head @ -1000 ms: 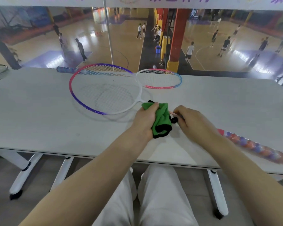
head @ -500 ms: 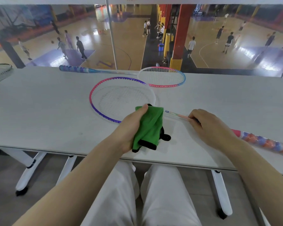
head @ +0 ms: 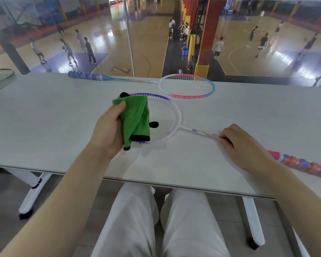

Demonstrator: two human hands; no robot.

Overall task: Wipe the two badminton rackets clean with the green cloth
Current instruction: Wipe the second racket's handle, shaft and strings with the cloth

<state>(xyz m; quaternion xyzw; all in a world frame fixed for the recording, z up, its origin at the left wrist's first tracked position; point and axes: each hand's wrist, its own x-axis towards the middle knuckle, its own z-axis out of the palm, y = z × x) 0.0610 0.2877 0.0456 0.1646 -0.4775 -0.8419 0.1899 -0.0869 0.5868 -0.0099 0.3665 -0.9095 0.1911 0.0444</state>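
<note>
Two badminton rackets lie on the white table [head: 44,115]. At centre frame, the left hand [head: 107,134] grips the green cloth with black trim [head: 135,117] over the purple-rimmed white racket [head: 171,115]; the right hand [head: 243,145] pinches its shaft. The pink-and-blue racket [head: 187,86] lies just above.

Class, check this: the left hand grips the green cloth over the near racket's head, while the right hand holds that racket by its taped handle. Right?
Not quite. In the head view the right hand pinches the near racket on its thin shaft, ahead of the taped handle. The left hand does grip the green cloth over the head.
</note>
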